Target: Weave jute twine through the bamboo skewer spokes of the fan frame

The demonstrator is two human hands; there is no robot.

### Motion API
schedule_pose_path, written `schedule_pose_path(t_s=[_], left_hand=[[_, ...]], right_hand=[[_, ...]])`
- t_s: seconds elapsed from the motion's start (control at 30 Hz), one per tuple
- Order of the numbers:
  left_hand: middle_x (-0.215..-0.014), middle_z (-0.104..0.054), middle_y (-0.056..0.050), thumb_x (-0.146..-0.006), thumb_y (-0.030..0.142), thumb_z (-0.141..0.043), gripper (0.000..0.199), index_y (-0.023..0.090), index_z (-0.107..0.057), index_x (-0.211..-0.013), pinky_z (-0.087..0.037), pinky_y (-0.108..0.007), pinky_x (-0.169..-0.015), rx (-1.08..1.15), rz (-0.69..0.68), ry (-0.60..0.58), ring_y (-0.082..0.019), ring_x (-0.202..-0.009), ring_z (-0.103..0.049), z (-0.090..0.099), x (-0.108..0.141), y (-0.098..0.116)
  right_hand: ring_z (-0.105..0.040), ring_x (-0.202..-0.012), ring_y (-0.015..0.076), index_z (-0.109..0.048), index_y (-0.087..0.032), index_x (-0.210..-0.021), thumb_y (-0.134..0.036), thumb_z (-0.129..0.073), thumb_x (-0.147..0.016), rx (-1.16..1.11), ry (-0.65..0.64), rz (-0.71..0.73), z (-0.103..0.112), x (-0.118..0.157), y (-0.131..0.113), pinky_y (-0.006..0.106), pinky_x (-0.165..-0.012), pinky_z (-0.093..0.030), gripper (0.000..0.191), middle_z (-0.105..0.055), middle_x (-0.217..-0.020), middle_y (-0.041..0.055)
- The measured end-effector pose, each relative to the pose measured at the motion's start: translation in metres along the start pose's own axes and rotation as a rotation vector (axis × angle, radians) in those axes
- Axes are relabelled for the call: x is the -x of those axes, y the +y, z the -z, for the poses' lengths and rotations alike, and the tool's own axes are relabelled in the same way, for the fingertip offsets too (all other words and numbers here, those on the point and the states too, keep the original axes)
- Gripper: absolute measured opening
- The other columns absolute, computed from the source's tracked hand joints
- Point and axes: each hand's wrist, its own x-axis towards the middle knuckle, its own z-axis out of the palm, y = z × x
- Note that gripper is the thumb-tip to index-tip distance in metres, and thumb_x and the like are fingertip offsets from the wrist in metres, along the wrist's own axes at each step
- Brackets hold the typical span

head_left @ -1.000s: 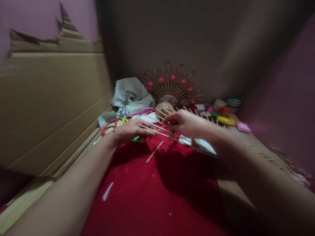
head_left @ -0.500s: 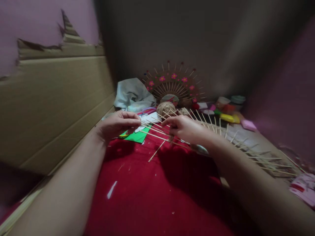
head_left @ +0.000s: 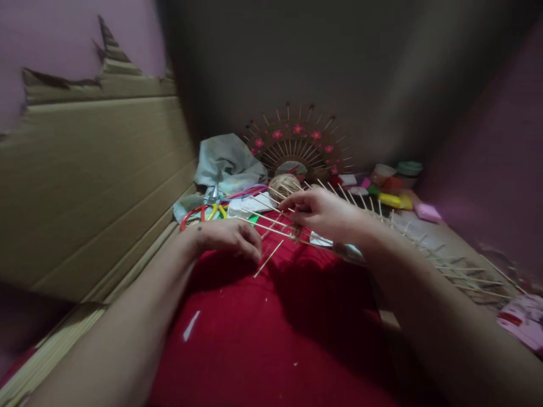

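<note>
My right hand [head_left: 320, 213] is closed on a fan-shaped frame of thin wooden sticks [head_left: 271, 229]. Its fingers grip where brown twine [head_left: 296, 232] is wound between the sticks. The frame curves away to the right, partly behind my right forearm. Just below the stick tips on the left is my left hand [head_left: 237, 238], fingers curled downward and together. Whatever they hold, if anything, is hidden. One loose stick [head_left: 268, 259] lies on the red cloth [head_left: 237, 339] close to my left fingertips. A ball of twine [head_left: 283, 185] sits behind the frame.
Scissors with red and yellow handles [head_left: 193, 215] lie beyond my left wrist. A grey cloth [head_left: 229, 161] is bunched behind them. A flower-decorated fan [head_left: 297, 131] stands at the back. Torn cardboard [head_left: 106, 186] walls the left side. Coloured packets [head_left: 390, 200] lie back right.
My left hand has left the stick tips and moved down and right, fingers now curled. The scissors have come into view behind it. My right hand stays on the frame.
</note>
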Motion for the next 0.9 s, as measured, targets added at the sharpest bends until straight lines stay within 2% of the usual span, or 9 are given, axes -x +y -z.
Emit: schedule_pose_path(t_s=[0.1,0.23,0.33,0.43,0.53,0.63,0.7,0.8,0.9], left_hand=[[-0.068,-0.067,-0.002,-0.073,0.027,-0.062,0.012,0.021,-0.073,-0.073,-0.042,-0.021,-0.057,-0.140,-0.082,-0.165,-0.015,-0.062,-0.058,-0.023,-0.011,0.019],[-0.071,-0.070,0.000,-0.071,0.018,-0.064,0.012,0.026,-0.073,-0.069,-0.043,-0.022,-0.062,-0.272,-0.230,-0.090,-0.015,-0.065,-0.061,-0.046,-0.017,0.036],[-0.067,-0.068,0.000,-0.070,0.016,-0.063,0.013,0.024,-0.073,-0.066,-0.043,-0.021,-0.056,-0.237,-0.196,-0.046,-0.014,-0.061,-0.059,-0.048,-0.019,0.035],[-0.062,-0.064,-0.001,-0.070,0.022,-0.065,0.008,0.019,-0.071,-0.074,-0.040,-0.020,-0.044,-0.023,-0.076,-0.115,-0.012,-0.048,-0.053,-0.041,-0.018,0.028],[-0.063,-0.064,0.000,-0.068,0.025,-0.069,0.020,0.018,-0.067,-0.087,-0.041,-0.018,-0.042,0.258,-0.035,-0.138,-0.010,-0.046,-0.053,-0.035,-0.016,0.025],[-0.062,-0.063,0.000,-0.068,0.019,-0.070,0.030,0.016,-0.064,-0.097,-0.043,-0.017,-0.044,0.460,-0.085,-0.041,-0.008,-0.045,-0.054,-0.036,-0.013,0.027],[-0.058,-0.062,-0.001,-0.070,0.017,-0.068,0.029,0.013,-0.064,-0.098,-0.042,-0.017,-0.041,0.564,-0.158,0.003,-0.009,-0.042,-0.054,-0.038,-0.012,0.029],[-0.062,-0.065,-0.005,-0.077,0.023,-0.061,0.025,0.009,-0.063,-0.097,-0.037,-0.016,-0.032,0.721,-0.235,-0.018,-0.009,-0.039,-0.054,-0.040,-0.013,0.029],[-0.073,-0.068,-0.010,-0.081,0.030,-0.057,0.024,0.008,-0.064,-0.087,-0.036,-0.016,-0.029,0.818,-0.234,-0.022,-0.010,-0.040,-0.056,-0.042,-0.017,0.029]], right_hand=[[-0.055,-0.067,0.0146,-0.065,-0.015,-0.100,-0.017,-0.053,-0.075,-0.044,-0.016,-0.005,0.004,0.002,-0.003,0.026,-0.058,-0.041,0.028,-0.064,-0.075,0.0047],[-0.053,-0.064,0.0137,-0.064,-0.017,-0.103,-0.018,-0.057,-0.071,-0.043,-0.069,0.017,0.005,0.003,-0.002,0.025,-0.055,-0.040,0.033,-0.061,-0.070,0.0025],[-0.053,-0.062,0.0132,-0.062,-0.016,-0.105,-0.016,-0.058,-0.069,-0.100,-0.094,0.019,0.005,0.003,0.000,0.025,-0.053,-0.040,0.036,-0.060,-0.069,0.0015],[-0.056,-0.064,0.0139,-0.060,-0.014,-0.107,-0.015,-0.057,-0.070,-0.218,-0.101,-0.007,0.006,0.003,0.001,0.025,-0.057,-0.043,0.037,-0.062,-0.073,0.0027],[-0.056,-0.067,0.0145,-0.060,-0.013,-0.106,-0.015,-0.057,-0.070,-0.204,-0.064,-0.004,0.007,0.002,0.002,0.025,-0.058,-0.043,0.036,-0.063,-0.075,0.0037],[-0.054,-0.068,0.0140,-0.062,-0.015,-0.104,-0.017,-0.059,-0.070,-0.132,-0.037,0.012,0.006,0.002,0.002,0.025,-0.058,-0.042,0.034,-0.062,-0.077,0.0036],[-0.052,-0.065,0.0132,-0.063,-0.015,-0.103,-0.018,-0.059,-0.069,-0.096,-0.028,0.001,0.006,0.002,0.002,0.025,-0.056,-0.040,0.034,-0.061,-0.074,0.0029],[-0.050,-0.062,0.0126,-0.064,-0.016,-0.102,-0.020,-0.059,-0.070,-0.060,-0.007,-0.009,0.003,0.001,0.004,0.025,-0.054,-0.038,0.033,-0.059,-0.070,0.0020],[-0.049,-0.060,0.0123,-0.064,-0.016,-0.101,-0.021,-0.058,-0.070,-0.051,0.001,0.001,-0.001,-0.003,0.009,0.026,-0.053,-0.037,0.031,-0.058,-0.067,0.0016]])
